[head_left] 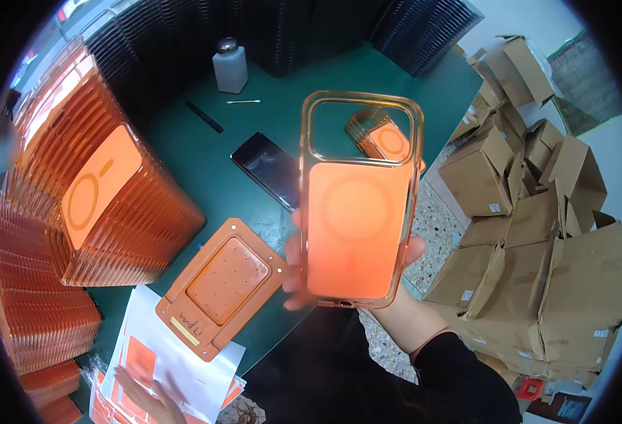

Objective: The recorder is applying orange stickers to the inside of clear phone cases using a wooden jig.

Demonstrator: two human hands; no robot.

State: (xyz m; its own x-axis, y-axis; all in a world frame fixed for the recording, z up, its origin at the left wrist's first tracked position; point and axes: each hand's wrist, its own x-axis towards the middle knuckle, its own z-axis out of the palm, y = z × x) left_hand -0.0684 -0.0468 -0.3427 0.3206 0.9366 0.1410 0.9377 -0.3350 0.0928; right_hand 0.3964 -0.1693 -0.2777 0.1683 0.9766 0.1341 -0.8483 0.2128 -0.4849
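My right hand [294,272] grips a clear, orange-tinted phone case [359,230] by its sides and holds it upright above the front edge of the table. An orange panel with a ring mark fills the lower part of the case, below a large camera opening. At lower left, my left hand [148,397] lies with fingers apart over a white sheet [191,371] bearing orange rounded shapes. Between the hands sits an orange-brown jig [227,275] with a rounded recess dotted with small holes. It overlaps the sheet's upper edge.
Tall stacks of orange phone cases [148,233] stand at left. A dark phone [265,168], a black stick [204,116], a cotton swab [244,102] and a white bottle [230,69] lie or stand farther back. Black trays [424,32] line the rear; cardboard boxes [516,261] pile up on the right.
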